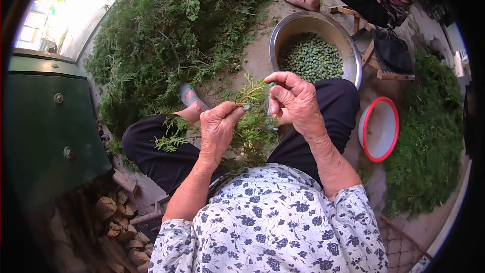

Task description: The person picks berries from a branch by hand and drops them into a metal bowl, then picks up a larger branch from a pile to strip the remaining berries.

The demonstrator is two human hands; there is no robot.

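My left hand [218,124] pinches an evergreen sprig [251,91] between thumb and fingers, in front of my lap. At those fingertips sits a small green seed cone [247,106]. My right hand [299,102], a little to the right, is closed in a pinch on another small green cone [272,84], apart from the left hand. More cut greenery [252,141] lies over my lap between my knees. Just beyond my right knee stands a large metal basin [276,38], partly filled with loose green cones [314,58].
A big heap of evergreen branches [166,30] lies ahead on the left. Another person's foot [301,0] is beyond the basin, near a wooden stool [396,76]. A red-rimmed white bowl [379,129] and more greenery [424,141] are at right. Split firewood [121,217] and a green box [53,126] are at left.
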